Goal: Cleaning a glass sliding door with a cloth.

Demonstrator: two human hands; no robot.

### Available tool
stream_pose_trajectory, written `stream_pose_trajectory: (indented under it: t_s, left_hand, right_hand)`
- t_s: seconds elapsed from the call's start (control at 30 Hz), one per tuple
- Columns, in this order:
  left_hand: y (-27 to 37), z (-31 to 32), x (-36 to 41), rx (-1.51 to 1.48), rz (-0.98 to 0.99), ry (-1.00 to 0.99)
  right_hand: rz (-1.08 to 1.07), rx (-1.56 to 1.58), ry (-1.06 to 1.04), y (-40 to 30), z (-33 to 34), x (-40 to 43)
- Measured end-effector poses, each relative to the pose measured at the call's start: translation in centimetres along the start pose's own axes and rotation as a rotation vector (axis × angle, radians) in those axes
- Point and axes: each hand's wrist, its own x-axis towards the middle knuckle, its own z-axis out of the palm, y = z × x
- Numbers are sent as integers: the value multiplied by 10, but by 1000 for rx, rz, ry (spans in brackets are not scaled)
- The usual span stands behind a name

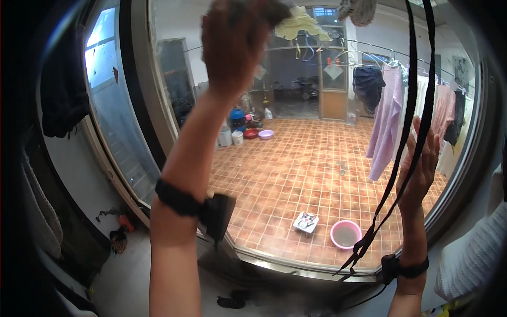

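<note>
My left hand (pixel 233 51) is raised high before a large glass pane (pixel 277 174). It is blurred, its fingers curled around what looks like a dark cloth (pixel 277 12); the pane's top is partly hidden behind it. My right hand (pixel 420 170) is up at the pane's right side, palm towards the glass, with nothing visible in it. Two long black cords (pixel 404 154) hang in front of that hand and join lower down; whether it touches them I cannot tell. Each forearm wears a black strap, the left one (pixel 178 198) with a box-like device.
Beyond the glass, clothes (pixel 386 119) hang on a line over a tiled floor (pixel 277 190). A cat-printed stool (pixel 306 222) and a pink basin (pixel 345 235) stand there. On my side, dark clothing (pixel 63 79) hangs left and a black slipper (pixel 230 302) lies below.
</note>
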Motion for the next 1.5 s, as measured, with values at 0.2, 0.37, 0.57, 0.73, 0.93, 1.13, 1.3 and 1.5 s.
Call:
stream_pose_trajectory:
  t_s: [0.2,0.37,0.57,0.73,0.93,1.13,1.3,1.5]
  left_hand:
    - [-35,-6,-29,80,-210,104]
    - [83,-58,-169,20,-305,-221]
    - [97,-95,-230,-28,-250,-302]
    - [10,-38,-126,-40,-363,-8]
    - [-49,-40,-82,21,-361,52]
    - [44,-102,-235,-42,-709,-146]
    - [101,-121,-286,27,-768,-223]
    - [8,-64,-169,16,-564,65]
  right_hand:
    - [-14,-2,-31,11,0,-6]
    - [-51,-106,-44,11,-8,5]
    - [-10,14,-51,10,4,-7]
    - [-110,62,-71,30,-6,-8]
    - [-155,-133,-162,28,-15,-3]
    - [-220,-220,-136,41,-13,-4]
    - [-226,-201,-127,34,-24,4]
    - [-237,-168,-73,22,-19,9]
